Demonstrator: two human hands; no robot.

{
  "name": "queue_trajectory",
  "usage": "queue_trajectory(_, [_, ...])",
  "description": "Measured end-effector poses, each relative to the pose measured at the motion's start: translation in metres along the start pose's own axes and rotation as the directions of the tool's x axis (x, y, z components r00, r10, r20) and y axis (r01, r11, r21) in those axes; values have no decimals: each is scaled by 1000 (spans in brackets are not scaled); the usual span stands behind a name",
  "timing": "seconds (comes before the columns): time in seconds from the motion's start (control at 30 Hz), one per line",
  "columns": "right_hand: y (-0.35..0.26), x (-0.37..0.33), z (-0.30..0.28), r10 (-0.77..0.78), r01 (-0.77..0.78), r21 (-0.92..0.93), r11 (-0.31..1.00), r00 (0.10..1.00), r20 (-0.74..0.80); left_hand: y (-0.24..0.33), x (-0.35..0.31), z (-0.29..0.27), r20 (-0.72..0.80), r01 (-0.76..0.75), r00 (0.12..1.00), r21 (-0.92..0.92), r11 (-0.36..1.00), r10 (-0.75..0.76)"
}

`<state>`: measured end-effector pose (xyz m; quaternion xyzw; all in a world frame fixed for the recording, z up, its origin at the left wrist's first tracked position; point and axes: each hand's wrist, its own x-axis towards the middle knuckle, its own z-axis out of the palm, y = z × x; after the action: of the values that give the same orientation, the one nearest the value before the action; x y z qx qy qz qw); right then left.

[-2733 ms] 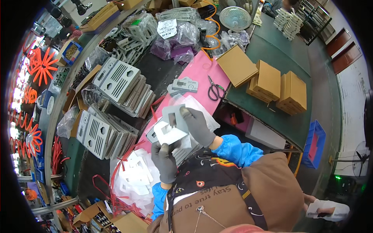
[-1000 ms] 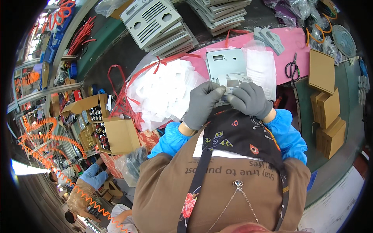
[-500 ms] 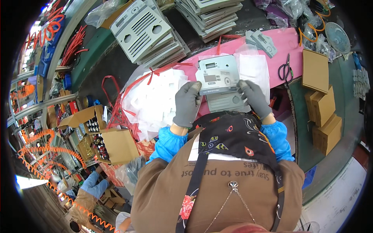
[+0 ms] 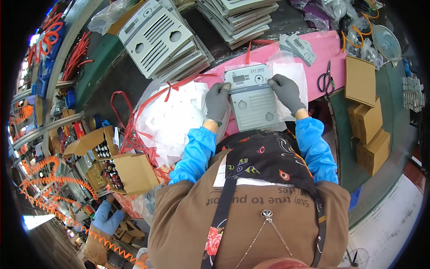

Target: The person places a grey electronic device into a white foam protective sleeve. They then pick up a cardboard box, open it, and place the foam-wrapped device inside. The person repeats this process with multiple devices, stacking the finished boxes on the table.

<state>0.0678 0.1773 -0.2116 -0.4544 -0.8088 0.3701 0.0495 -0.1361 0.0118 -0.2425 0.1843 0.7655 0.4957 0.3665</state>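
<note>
In front of me a light grey metal panel (image 4: 254,110) with slots and two round holes lies on the pink sheet (image 4: 326,83). Over its upper part rests a thin grey printed label (image 4: 247,80) with a dark window and a dial mark. My left hand (image 4: 217,103), in a grey glove, pinches the label's left edge. My right hand (image 4: 287,93), gloved alike, has thumb and fingers closed at its right edge. Whether the label touches the panel everywhere, I cannot tell. More grey labels (image 4: 301,49) lie fanned out beyond the panel.
White sheets (image 4: 177,121) in clear plastic with red ties lie left. Stacked panels (image 4: 156,40) and another stack (image 4: 237,20) stand at the back. Black scissors (image 4: 326,78), cardboard boxes (image 4: 360,80) and a small fan (image 4: 386,42) are to the right. An opened carton (image 4: 134,172) sits lower left.
Both hands have moved away from me with the label, from above the panel's middle onto its upper part. The panel's lower slots and holes now show.
</note>
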Motion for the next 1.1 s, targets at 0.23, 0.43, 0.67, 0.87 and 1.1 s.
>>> queue_trajectory(0.23, [-6, 3, 8, 99, -99, 14, 995, 994, -51, -6, 7, 7, -6, 76, 997, -107, 991, -77])
queue_trajectory(0.43, [-4, 3, 18, 83, -83, 6, 997, 990, -117, -3, 9, 9, -25, 89, 995, -120, 989, -93])
queue_trajectory(0.67, [-4, 4, 21, 72, -70, 15, 997, 987, -146, -10, 11, 14, -79, 98, 991, -129, 987, -109])
queue_trajectory(0.87, [-2, 6, 24, 79, -75, 32, 997, 986, -149, -15, 12, 17, -136, 82, 987, -67, 994, -91])
queue_trajectory(1.1, [-2, 6, 25, 63, -58, 32, 998, 983, -174, -8, 11, 19, -158, 114, 980, -36, 993, -118])
